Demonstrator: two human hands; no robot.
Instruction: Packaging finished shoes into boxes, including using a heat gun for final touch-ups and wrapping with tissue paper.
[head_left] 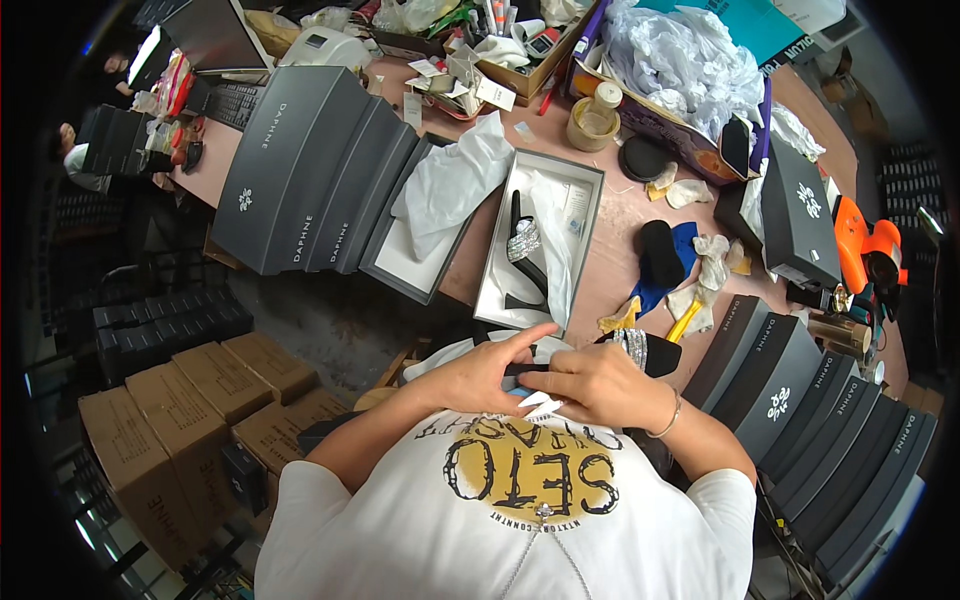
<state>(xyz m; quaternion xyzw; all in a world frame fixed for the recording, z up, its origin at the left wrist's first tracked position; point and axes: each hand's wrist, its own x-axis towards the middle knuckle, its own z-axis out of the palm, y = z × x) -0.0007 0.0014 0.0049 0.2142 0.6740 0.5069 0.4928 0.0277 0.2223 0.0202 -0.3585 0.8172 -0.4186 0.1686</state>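
Note:
In front of my chest is a black high-heeled sandal with a rhinestone band (632,346), its black toe end pointing right. My right hand (610,385) is closed around its middle, the fingers reaching left. My left hand (472,375) grips at the sandal's dark left end, thumb stretched up and apart; its other fingers are partly hidden. A small folded white piece (541,404) shows beneath the hands. Just beyond, an open shoe box (592,215) holds a matching sandal (524,240) lying on its side beside white tissue paper (552,235).
Dark shoe boxes (290,170) stand in a row at left, more (785,385) at right. A lid with crumpled tissue (455,180) adjoins the open box. Beyond are a glue jar (592,125), a bin of white plastic (680,70), cloths (705,270) and an orange tool (860,240). Cartons (170,420) lie lower left.

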